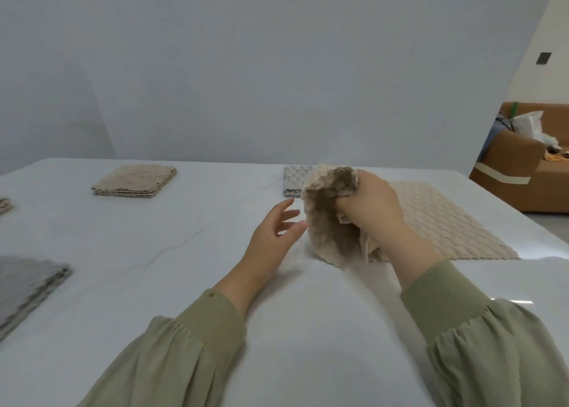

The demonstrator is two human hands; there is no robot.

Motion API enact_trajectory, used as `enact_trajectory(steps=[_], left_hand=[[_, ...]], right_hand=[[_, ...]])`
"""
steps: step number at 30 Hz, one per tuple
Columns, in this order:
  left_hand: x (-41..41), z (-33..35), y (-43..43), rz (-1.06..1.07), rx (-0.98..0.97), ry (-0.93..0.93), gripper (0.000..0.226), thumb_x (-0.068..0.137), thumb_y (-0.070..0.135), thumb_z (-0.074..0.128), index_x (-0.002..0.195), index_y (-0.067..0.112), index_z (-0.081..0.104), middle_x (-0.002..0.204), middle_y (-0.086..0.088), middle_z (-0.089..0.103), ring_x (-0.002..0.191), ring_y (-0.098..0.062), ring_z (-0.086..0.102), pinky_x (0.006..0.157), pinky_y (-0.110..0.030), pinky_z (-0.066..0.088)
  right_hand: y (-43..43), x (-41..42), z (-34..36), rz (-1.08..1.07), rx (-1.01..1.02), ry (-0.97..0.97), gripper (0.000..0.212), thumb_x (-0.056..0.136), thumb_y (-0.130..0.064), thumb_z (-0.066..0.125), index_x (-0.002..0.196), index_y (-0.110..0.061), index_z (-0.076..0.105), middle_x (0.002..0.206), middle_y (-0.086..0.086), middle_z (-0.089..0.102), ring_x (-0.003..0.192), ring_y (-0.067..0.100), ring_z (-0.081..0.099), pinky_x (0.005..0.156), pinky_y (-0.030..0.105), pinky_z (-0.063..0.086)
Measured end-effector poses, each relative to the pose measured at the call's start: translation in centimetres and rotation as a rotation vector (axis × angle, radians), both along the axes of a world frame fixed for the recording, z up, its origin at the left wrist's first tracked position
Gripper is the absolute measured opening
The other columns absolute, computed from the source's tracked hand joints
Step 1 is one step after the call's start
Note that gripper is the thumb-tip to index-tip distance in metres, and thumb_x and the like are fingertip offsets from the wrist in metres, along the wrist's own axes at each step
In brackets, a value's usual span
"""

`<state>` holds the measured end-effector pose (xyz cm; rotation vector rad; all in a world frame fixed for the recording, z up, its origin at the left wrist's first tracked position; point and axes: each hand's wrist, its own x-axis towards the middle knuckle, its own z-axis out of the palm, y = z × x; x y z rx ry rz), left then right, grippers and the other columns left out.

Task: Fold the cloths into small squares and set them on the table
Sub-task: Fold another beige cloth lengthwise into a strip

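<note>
My right hand [374,209] grips a crumpled beige cloth [331,218] by its top, so it hangs bunched with its lower edge touching the white table [184,283]. My left hand [274,237] is open just left of the cloth, fingers spread, fingertips close to the fabric. Under and behind my right hand another beige cloth [446,218] lies flat and unfolded. A folded grey-white cloth [295,180] lies behind the held one. A folded beige square [135,180] sits at the far left. A folded grey cloth [27,286] lies at the near left edge.
Part of one more folded cloth [4,205] shows at the far left edge of the view. A plain wall stands behind the table. A brown sofa [523,166] with bags on it is off to the right, beyond the table's edge.
</note>
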<state>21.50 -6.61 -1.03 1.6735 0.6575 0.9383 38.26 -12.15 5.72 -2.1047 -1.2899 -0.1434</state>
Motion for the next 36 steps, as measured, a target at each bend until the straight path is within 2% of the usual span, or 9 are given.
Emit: enact_trajectory(steps=[3,5,7,9,10,14,21,29,36], left_hand=[[-2.8,0.8,0.1,0.134,-0.031,-0.094,0.015,0.088,0.025,0.062,0.096,0.014,0.066,0.09,-0.001,0.068,0.086,-0.017,0.065,0.077,-0.025,0.055],[-5.3,1.1,0.8,0.282,-0.133,-0.164,0.021,0.092,0.013,0.056,0.075,0.002,0.062,0.07,-0.009,0.061,0.068,-0.021,0.059,0.062,-0.026,0.055],[-8.1,1.3,1.8,0.377,-0.3,-0.25,0.025,0.093,0.012,0.053,0.069,0.006,0.057,0.062,-0.007,0.056,0.054,-0.015,0.056,0.049,-0.023,0.049],[-10.9,1.2,2.9,0.46,-0.413,-0.312,0.013,0.092,0.01,0.054,0.079,0.01,0.057,0.062,-0.004,0.054,0.046,-0.01,0.053,0.043,-0.02,0.044],[-12.0,1.2,3.4,0.502,-0.43,-0.323,0.003,0.091,0.01,0.054,0.091,0.011,0.057,0.067,-0.005,0.056,0.051,-0.01,0.056,0.046,-0.021,0.045],[-14.8,0.5,4.1,0.648,-0.188,-0.114,0.034,0.092,0.015,0.051,0.125,0.021,0.05,0.112,0.001,0.057,0.094,-0.012,0.056,0.07,-0.02,0.043],[-14.9,-0.5,3.6,0.398,0.195,0.317,0.047,0.094,0.028,0.053,0.139,0.028,0.041,0.139,0.013,0.042,0.131,-0.005,0.033,0.109,-0.027,0.027],[-14.8,-0.1,2.7,0.22,0.226,0.402,0.031,0.086,0.025,0.066,0.117,0.024,0.063,0.112,0.01,0.062,0.108,-0.007,0.055,0.093,-0.022,0.042],[-15.2,0.0,3.1,0.196,0.4,0.59,0.032,0.079,0.027,0.073,0.11,0.021,0.067,0.106,0.008,0.061,0.105,-0.008,0.049,0.09,-0.024,0.038]], right_hand=[[1.0,-4.2,0.9,0.17,-0.034,0.093,0.018,0.071,-0.023,0.064,0.085,-0.017,0.054,0.075,-0.004,0.056,0.072,0.019,0.055,0.057,0.029,0.04],[1.8,-6.3,1.1,0.302,-0.043,0.3,0.029,0.073,-0.03,0.072,0.095,-0.019,0.057,0.082,-0.006,0.062,0.075,0.013,0.062,0.061,0.028,0.048],[3.0,-7.9,0.4,0.351,-0.045,0.546,0.051,0.073,-0.038,0.075,0.116,-0.021,0.054,0.101,-0.005,0.066,0.087,0.012,0.064,0.07,0.027,0.052],[4.0,-9.3,-1.7,0.299,0.051,0.595,0.07,0.081,-0.04,0.065,0.14,-0.019,0.034,0.134,0.003,0.053,0.116,0.02,0.055,0.095,0.035,0.046],[4.1,-10.1,-2.9,0.273,0.115,0.507,0.069,0.088,-0.039,0.058,0.145,-0.017,0.026,0.145,0.004,0.041,0.128,0.021,0.044,0.106,0.036,0.037],[3.3,-12.4,-6.6,0.326,0.045,-0.025,0.056,0.097,-0.043,0.036,0.145,-0.015,0.03,0.154,0.008,0.026,0.141,0.023,0.023,0.115,0.044,0.019],[2.0,-13.3,-6.8,0.573,-0.294,-0.187,0.073,0.084,-0.059,0.052,0.145,-0.026,0.029,0.153,-0.002,0.029,0.137,0.017,0.031,0.112,0.031,0.026],[0.4,-14.6,-5.9,0.679,-0.323,-0.075,0.094,0.07,-0.059,0.07,0.146,-0.027,0.024,0.147,-0.008,0.037,0.132,0.01,0.036,0.101,0.021,0.028],[0.8,-14.2,-4.9,0.642,-0.469,-0.039,0.096,0.072,-0.053,0.072,0.147,-0.027,0.018,0.143,-0.003,0.041,0.127,0.014,0.041,0.104,0.029,0.035]])
